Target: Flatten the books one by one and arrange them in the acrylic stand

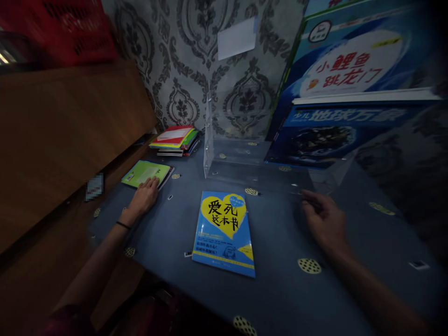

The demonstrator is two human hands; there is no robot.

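Observation:
My left hand (146, 196) lies with its fingers stretched over a green book (146, 172) on the left of the table, which rests on at least one other book. My right hand (325, 221) is at the front edge of a clear plastic stand (207, 140), its fingers curled together. Its fingertips are by the stand's low front lip; whether they grip it I cannot tell. Between my hands a blue book (224, 233) with a yellow heart on its cover lies flat, face up, apart from both.
A stack of books (175, 142) stands at the back left. Large blue picture books (322, 130) lean upright at the back right, by the patterned wall. The table (287, 303) has a blue-grey cover. A wooden cabinet (70, 130) bearing a red basket (80, 32) flanks the left side.

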